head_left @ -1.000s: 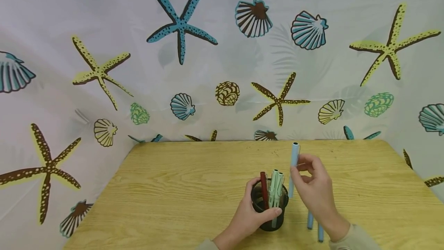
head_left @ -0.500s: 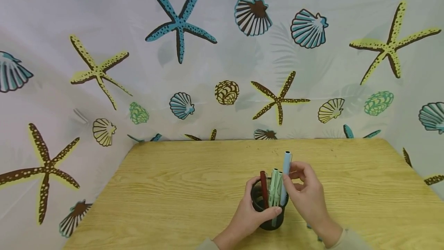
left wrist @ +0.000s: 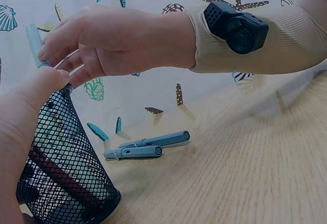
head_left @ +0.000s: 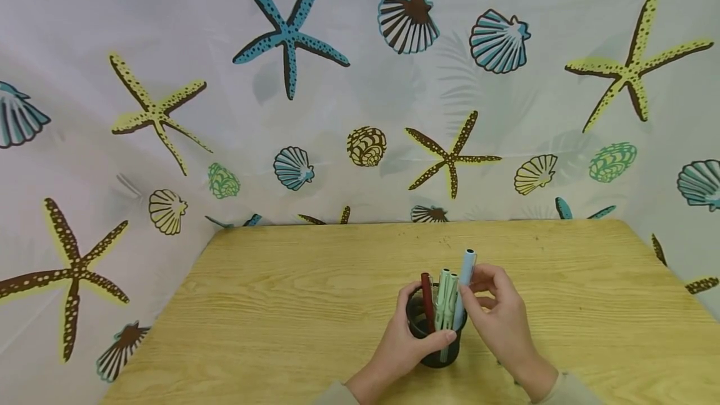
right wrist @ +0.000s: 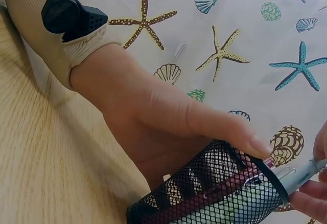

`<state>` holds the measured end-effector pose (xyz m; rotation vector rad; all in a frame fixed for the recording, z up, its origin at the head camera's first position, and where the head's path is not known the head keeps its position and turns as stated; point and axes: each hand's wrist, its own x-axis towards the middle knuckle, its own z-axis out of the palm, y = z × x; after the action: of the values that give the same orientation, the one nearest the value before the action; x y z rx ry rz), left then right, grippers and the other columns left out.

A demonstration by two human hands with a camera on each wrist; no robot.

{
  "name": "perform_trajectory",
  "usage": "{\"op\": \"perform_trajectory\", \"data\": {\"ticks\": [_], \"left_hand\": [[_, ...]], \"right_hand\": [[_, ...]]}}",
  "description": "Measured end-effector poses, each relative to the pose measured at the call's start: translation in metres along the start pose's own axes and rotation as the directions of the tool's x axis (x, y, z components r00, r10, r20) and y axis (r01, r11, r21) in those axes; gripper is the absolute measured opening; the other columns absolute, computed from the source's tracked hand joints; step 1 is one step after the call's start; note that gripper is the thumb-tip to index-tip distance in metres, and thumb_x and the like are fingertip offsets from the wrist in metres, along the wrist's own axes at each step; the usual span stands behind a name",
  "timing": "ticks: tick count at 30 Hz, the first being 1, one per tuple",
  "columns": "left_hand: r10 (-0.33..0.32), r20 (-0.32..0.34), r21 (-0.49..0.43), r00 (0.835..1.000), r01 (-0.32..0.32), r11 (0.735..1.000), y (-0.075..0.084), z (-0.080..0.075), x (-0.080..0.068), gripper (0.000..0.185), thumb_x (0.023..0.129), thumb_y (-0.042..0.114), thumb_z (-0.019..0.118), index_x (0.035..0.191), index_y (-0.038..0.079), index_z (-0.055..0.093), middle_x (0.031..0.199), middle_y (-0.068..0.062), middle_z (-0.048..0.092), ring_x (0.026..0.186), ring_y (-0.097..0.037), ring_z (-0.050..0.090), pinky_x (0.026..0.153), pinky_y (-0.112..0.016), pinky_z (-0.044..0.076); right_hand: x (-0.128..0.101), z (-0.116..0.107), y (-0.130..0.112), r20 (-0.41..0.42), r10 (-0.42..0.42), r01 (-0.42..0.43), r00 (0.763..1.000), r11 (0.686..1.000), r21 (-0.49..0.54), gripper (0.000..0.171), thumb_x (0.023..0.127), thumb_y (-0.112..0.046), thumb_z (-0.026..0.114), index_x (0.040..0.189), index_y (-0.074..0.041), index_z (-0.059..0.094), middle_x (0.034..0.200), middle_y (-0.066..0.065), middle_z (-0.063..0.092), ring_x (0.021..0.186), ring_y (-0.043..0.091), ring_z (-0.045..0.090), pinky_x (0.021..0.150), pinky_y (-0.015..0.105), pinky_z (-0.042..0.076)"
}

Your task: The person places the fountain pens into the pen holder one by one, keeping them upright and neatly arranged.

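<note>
Nearest, the left hand (head_left: pixel 402 345) wraps its fingers round the black mesh cup (head_left: pixel 435 345) standing on the wooden table (head_left: pixel 281 305), while just right the right hand (head_left: pixel 497 320) pinches a light blue pen (head_left: pixel 462 289) upright, its lower end inside the cup's far-right rim beside a red pen (head_left: pixel 427 302) and two pale green pens (head_left: pixel 446 299).

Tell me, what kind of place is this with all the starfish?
Probably a small desk corner set up for recording, not the seaside. A wooden table is walled in by a curtain printed with starfish and shells, and a mesh pen cup stands on it with pens.
</note>
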<state>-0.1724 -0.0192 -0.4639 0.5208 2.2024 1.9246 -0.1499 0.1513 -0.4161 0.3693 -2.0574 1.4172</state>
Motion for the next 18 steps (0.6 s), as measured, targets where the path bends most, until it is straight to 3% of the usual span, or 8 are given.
{"op": "perform_trajectory", "data": {"ticks": [6, 18], "left_hand": [[0.007, -0.008, 0.003, 1.0, -0.007, 1.0, 0.002, 0.001, -0.002, 0.078, 0.079, 0.033, 0.074, 0.139, 0.031, 0.025, 0.124, 0.001, 0.046, 0.108, -0.017, 0.05, 0.088, -0.043, 0.042], [-0.001, 0.014, -0.023, 1.0, 0.001, 1.0, -0.002, 0.001, 0.0, 0.079, 0.079, 0.034, 0.074, 0.139, 0.032, 0.023, 0.123, 0.001, 0.047, 0.108, -0.016, 0.052, 0.086, -0.035, 0.044]], "right_hand": [[-0.004, -0.002, 0.005, 0.001, -0.018, 0.018, 1.0, 0.997, -0.08, 0.032, 0.079, 0.008, 0.068, 0.107, 0.0, 0.056, 0.096, 0.007, 0.059, 0.076, 0.013, 0.058, 0.059, 0.027, 0.051], [-0.008, -0.01, 0.014, 0.038, -0.006, 0.012, 0.999, 0.985, -0.17, 0.022, 0.083, -0.001, 0.068, 0.102, -0.008, 0.06, 0.099, 0.004, 0.058, 0.076, 0.01, 0.058, 0.058, 0.028, 0.051]]}}
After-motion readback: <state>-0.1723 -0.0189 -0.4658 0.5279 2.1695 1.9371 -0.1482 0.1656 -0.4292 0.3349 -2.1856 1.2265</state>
